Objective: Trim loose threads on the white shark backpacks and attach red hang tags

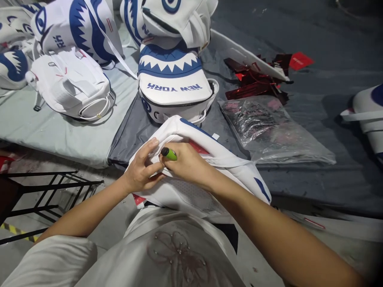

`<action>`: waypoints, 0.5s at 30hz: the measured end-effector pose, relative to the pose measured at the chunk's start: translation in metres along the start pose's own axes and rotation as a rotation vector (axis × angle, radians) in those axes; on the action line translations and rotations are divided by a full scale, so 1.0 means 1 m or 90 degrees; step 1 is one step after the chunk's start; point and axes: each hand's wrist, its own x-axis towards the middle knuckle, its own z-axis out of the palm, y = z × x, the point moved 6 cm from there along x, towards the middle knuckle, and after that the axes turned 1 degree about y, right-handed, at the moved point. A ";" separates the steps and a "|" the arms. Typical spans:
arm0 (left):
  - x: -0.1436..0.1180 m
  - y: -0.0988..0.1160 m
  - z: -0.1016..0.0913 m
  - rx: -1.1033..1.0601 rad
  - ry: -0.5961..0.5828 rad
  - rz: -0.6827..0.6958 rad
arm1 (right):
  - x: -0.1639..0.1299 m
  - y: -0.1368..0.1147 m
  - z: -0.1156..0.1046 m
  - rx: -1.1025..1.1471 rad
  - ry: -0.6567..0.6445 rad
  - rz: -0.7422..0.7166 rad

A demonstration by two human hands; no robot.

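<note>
Clamped in the right hand [187,161] grip is a green lighter [169,154], its tip just beside the left hand [142,169], whose grip pinches the white bag [209,159] on the lap. Beyond both grips, a finished shark-print bag [175,85] sits on the counter [329,131], a plastic packet [269,131] to its right

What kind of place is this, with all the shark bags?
Probably a bag workshop or factory. Many identical white-and-blue shark bags lie about, red tags sit piled beside a plastic packet, and both hands work on another bag.
</note>
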 end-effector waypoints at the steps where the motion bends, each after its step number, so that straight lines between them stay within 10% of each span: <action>1: 0.001 0.000 0.000 -0.008 -0.002 0.003 | 0.001 -0.002 0.000 -0.037 -0.010 -0.001; 15: 0.005 -0.008 0.001 -0.048 -0.005 0.015 | 0.005 -0.003 0.010 -0.320 0.007 0.089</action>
